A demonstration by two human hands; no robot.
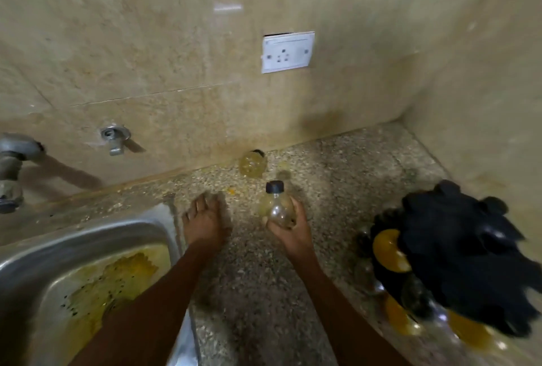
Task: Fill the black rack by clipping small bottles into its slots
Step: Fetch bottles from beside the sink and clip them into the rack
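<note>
My right hand (290,227) grips a small clear bottle (277,204) with a black cap and a little yellow liquid, held over the speckled counter. My left hand (205,216) rests flat on the counter by the sink's corner, fingers spread, holding nothing. A second small bottle (252,162) of yellow liquid lies on its side against the back wall. The black rack (457,248) lies at the right, blurred, with several bottles of yellow liquid (387,251) clipped along its near side.
A steel sink (88,263) with yellow residue sits at the lower left. Taps (115,138) stick out of the tiled wall above it. A white socket plate (288,52) is on the back wall. A side wall closes the counter on the right.
</note>
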